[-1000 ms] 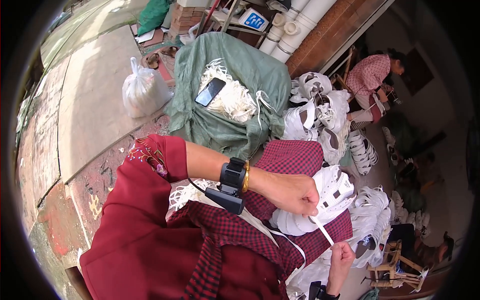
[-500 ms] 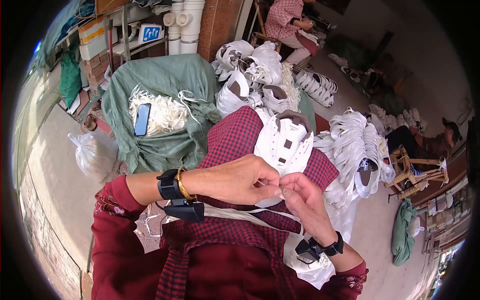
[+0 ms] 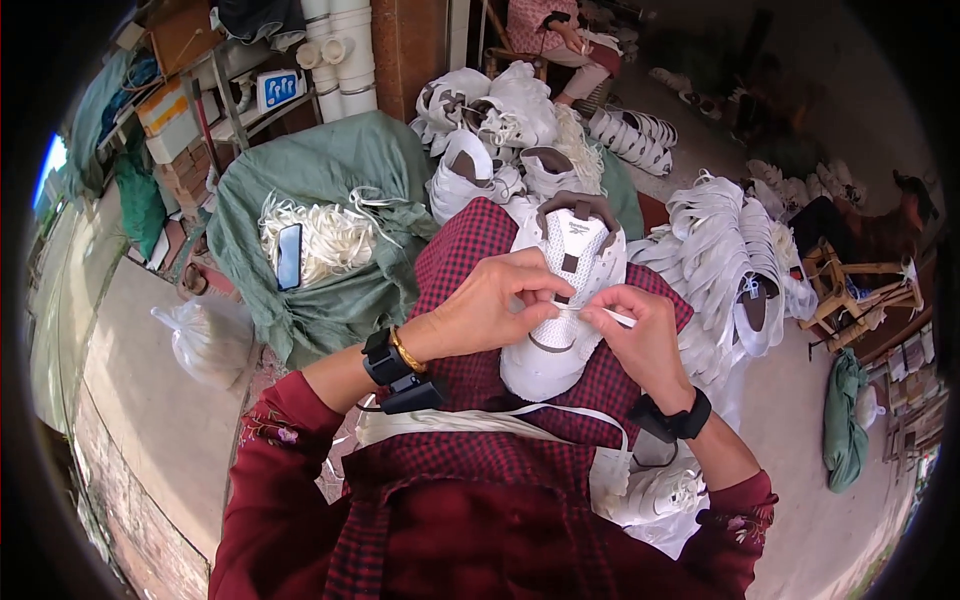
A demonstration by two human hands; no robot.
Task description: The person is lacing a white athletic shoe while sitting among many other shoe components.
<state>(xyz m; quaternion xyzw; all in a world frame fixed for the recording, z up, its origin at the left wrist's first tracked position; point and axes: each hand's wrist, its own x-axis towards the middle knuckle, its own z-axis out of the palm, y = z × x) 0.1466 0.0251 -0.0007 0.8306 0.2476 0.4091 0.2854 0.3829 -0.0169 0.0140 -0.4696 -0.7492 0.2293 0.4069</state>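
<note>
A white shoe upper (image 3: 545,375) with a perforated tongue and brown lining lies on my lap, its toe toward me. My left hand (image 3: 490,305) is closed in a pinch over the lower part of the tongue. A white shoelace (image 3: 568,307) runs across the shoe between my fingertips. On the other side, my right hand (image 3: 640,325) pinches the same lace between thumb and forefinger, and a piece of it sticks out past the fingers. The fingertips hide some of the lace holes. More white laces (image 3: 450,425) lie in a bundle across my lap, close to my waist.
A green cloth-covered heap (image 3: 330,150) at left carries a pile of laces (image 3: 325,235) and a phone (image 3: 289,257). White shoe uppers (image 3: 465,165) are heaped ahead, with stacked ones (image 3: 705,225) at right. Another person (image 3: 560,40) sits at the back. A bamboo stool (image 3: 850,290) stands far right.
Both hands have moved up from below the toe onto the tongue, with the lace between them. More of the shoe's toe now shows. The view has shifted slightly.
</note>
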